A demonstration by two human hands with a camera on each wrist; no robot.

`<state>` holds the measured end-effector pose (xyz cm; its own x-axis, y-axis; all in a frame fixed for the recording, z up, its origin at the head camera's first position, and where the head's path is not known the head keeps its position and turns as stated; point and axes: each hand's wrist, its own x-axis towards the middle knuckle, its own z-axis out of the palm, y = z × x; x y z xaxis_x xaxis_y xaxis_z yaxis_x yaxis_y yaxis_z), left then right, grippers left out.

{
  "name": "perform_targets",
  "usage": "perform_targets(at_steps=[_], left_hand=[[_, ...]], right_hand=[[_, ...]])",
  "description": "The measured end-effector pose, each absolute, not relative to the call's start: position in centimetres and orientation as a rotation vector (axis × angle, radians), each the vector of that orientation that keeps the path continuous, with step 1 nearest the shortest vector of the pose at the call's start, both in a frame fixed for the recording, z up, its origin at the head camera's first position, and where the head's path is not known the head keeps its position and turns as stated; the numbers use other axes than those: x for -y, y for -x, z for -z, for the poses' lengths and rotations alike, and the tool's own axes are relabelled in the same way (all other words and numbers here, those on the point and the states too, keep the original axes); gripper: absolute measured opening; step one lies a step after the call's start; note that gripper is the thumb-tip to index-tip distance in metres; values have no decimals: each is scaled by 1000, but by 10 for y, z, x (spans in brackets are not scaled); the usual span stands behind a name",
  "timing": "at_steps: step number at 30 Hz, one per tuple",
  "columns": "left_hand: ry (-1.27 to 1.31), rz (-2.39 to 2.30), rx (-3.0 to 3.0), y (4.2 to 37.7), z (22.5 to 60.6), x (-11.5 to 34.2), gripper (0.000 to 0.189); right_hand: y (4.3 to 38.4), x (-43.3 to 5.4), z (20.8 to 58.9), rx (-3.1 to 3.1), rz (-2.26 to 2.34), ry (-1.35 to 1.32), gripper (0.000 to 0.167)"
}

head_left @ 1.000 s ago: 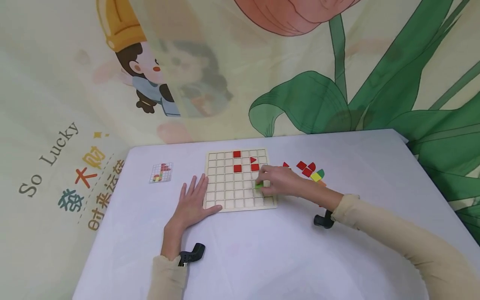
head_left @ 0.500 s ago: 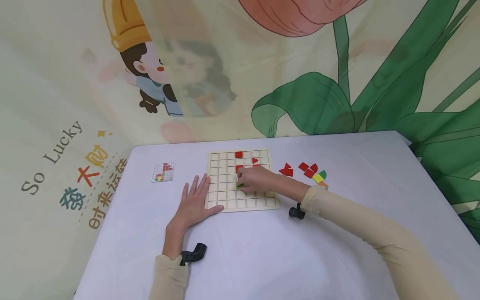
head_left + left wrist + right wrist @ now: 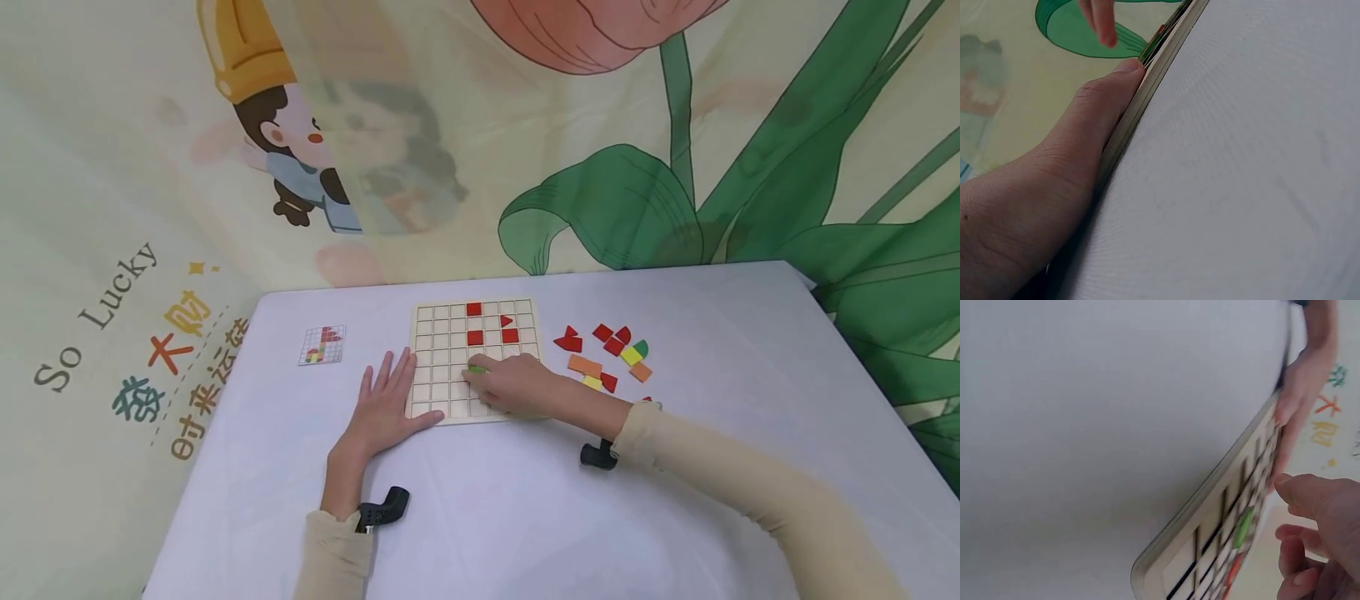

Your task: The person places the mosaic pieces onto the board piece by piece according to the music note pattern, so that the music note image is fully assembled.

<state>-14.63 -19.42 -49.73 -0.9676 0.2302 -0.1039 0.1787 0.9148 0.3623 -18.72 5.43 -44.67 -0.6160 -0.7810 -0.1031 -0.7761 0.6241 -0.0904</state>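
Observation:
A pale wooden grid board (image 3: pixel 442 402) lies on the table. My left hand (image 3: pixel 382 404) rests along its left side, fingers spread and thumb on the near edge, holding it from the left. Over the board's middle is my right hand (image 3: pixel 517 383), fingertips by a green piece (image 3: pixel 476 368). In the right wrist view the green piece (image 3: pixel 1244 527) sits in the grid, apart from the loosely bent fingers, which grip nothing. Several red pieces (image 3: pixel 475 337) are in other cells, among them a red triangle (image 3: pixel 506 321). The right hand hides some lower cells.
Right of the board lie loose pieces: several red ones (image 3: pixel 602 332), an orange rectangle (image 3: pixel 584 365), a yellow square (image 3: pixel 630 356) and a green quarter-round (image 3: pixel 641 348). A printed pattern card (image 3: pixel 322 345) lies to the left. A patterned cloth hangs behind the table.
My right hand has moved left across the board with the green piece, then let go of it in a middle cell. The left hand has stayed at the board's side.

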Motion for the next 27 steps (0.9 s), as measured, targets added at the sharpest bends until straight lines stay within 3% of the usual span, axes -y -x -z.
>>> perform_targets(at_steps=[5, 14, 27], left_hand=[[-313, -538, -2921, 146, 497, 195, 107], [-318, -529, -2924, 147, 500, 197, 107], [-313, -534, -2928, 147, 499, 196, 107]], right_hand=[[151, -84, 437, -2756, 177, 1287, 51], [99, -153, 443, -2650, 190, 1217, 47], [90, -185, 450, -2692, 340, 1145, 42]])
